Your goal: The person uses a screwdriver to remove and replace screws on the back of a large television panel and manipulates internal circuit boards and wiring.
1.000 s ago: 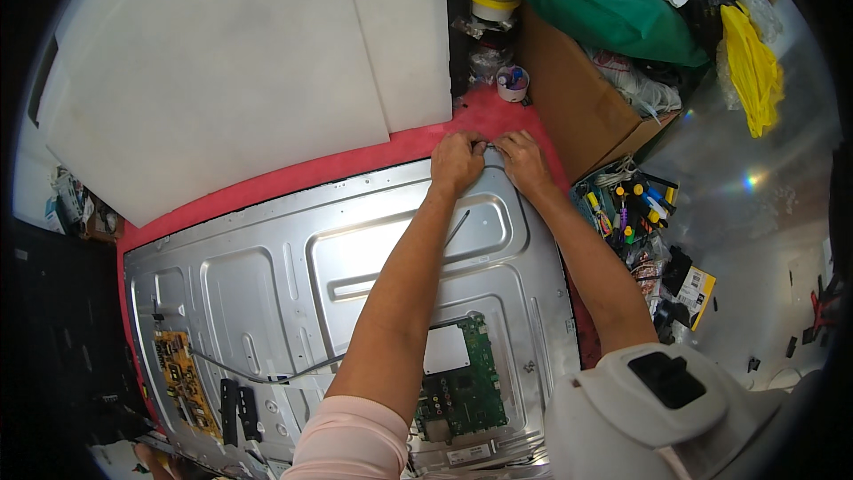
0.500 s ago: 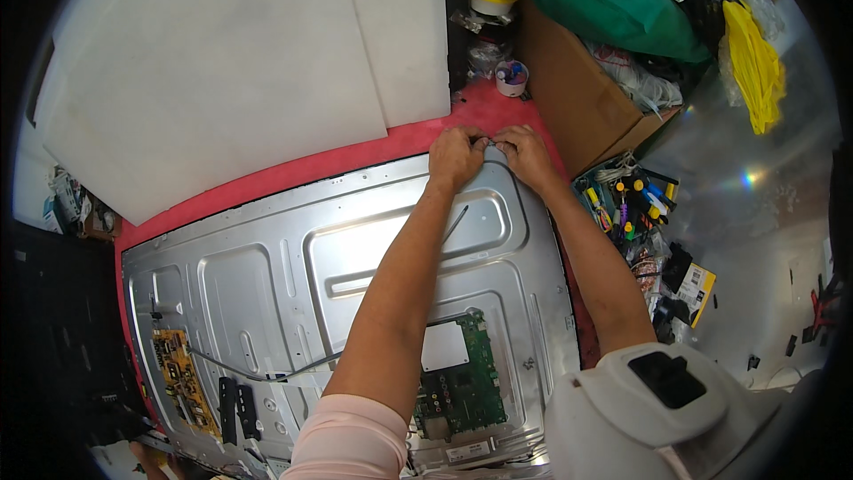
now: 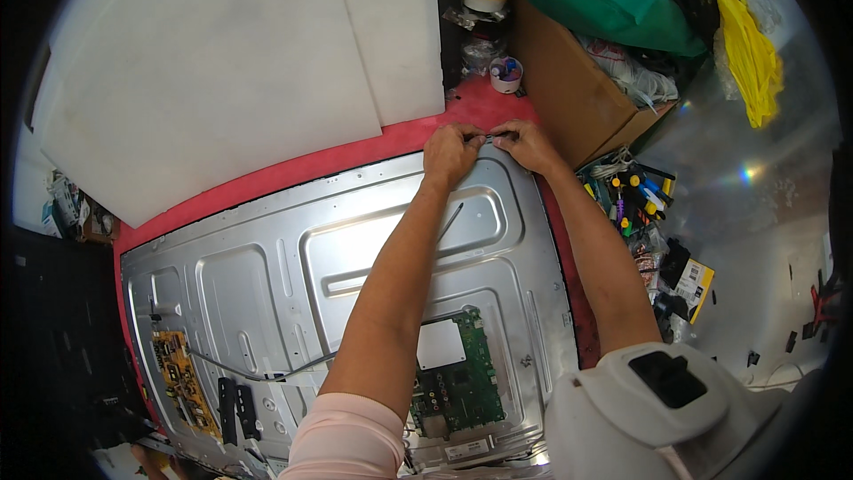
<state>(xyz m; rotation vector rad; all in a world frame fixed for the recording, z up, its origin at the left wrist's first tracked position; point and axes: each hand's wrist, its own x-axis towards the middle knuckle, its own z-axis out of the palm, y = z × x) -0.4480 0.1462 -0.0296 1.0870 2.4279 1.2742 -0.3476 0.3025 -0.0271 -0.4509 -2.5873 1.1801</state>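
A large flat-screen television's metal back panel (image 3: 240, 213) lies flat before me. At its far right corner my left hand (image 3: 451, 156) is closed, thumb and fingers pinched at the rim. Just to the right, my right hand (image 3: 526, 146) pinches at the same corner. A short, thin dark piece shows between the fingertips; what it is I cannot make out. A green circuit board (image 3: 480, 382) with a white plate is mounted at the near right of the panel. Toward the left sits a yellow-brown circuit board (image 3: 182, 378), with a grey cable (image 3: 258, 377) leading from it.
Red cloth (image 3: 275, 185) lies under the panel. White sheets (image 3: 222, 53) stand behind it. At the far right are a cardboard box (image 3: 573, 80) and a small white tub (image 3: 506, 80). Screwdrivers (image 3: 635, 191) lie right of the panel, near a white rounded object (image 3: 613, 418).
Both hands stay at the corner, with the right hand's fingers slightly shifted and its wrist a little more bent. The whole view has shifted slightly.
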